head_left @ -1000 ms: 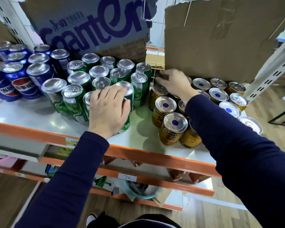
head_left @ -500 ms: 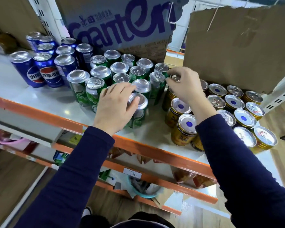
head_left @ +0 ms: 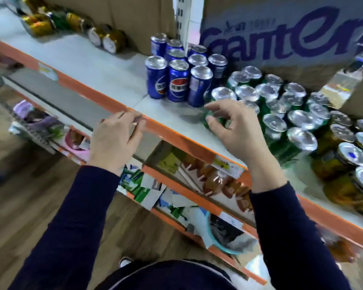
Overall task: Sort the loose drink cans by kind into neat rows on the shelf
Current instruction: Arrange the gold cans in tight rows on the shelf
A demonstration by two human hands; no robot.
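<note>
1. The shelf (head_left: 105,65) is carrying every can in view. Most of the sorting is looking done, since three groups are standing by kind.
2. The green cans (head_left: 277,114) are forming the biggest block, mid-shelf in front of the cardboard box (head_left: 281,38). Their rows are running roughly straight.
3. The gold cans (head_left: 353,155) are sitting just right of the green ones and running off the picture's right edge, so their full number is hidden.
4. The blue cans (head_left: 177,80) are standing upright in tight rows just left of the green block.
5. The stray cans (head_left: 105,39), gold and green, are apparently lying on their sides well apart at the far left. These are probably what is left to sort.
6. The right hand (head_left: 237,130) is hovering at the front-left green can, fingers apart and half-curled. Blur is hiding whether any fingertip is touching it.
7. The left hand (head_left: 113,141) is resting relaxed fingers, close together, on the shelf's orange edge, holding nothing.
8. Motion blur is smearing the labels and the far cans.
</note>
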